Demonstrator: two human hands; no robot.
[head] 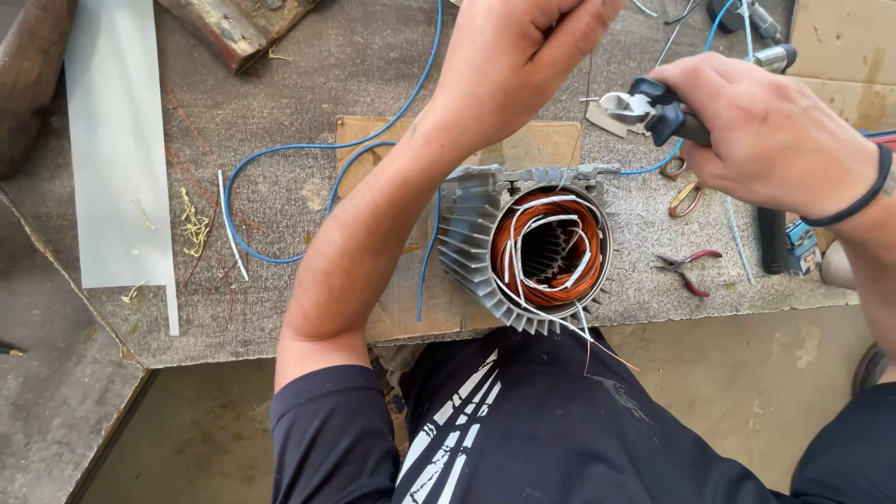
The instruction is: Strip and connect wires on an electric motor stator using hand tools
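Head view: the right hand [770, 131] is clenched round the dark handles of a pair of cutters [644, 107], jaws pointed toward the left hand [509, 70], which is pinched shut above the motor [532, 247], seemingly on a thin wire, though I cannot tell for certain; holding it up likely keeps it taut for the cutters; below both hands the motor sits on cardboard [373, 135], copper windings upward; a blue wire [280, 149] loops beside the left forearm; small red pliers [689, 266] lie below the right hand.
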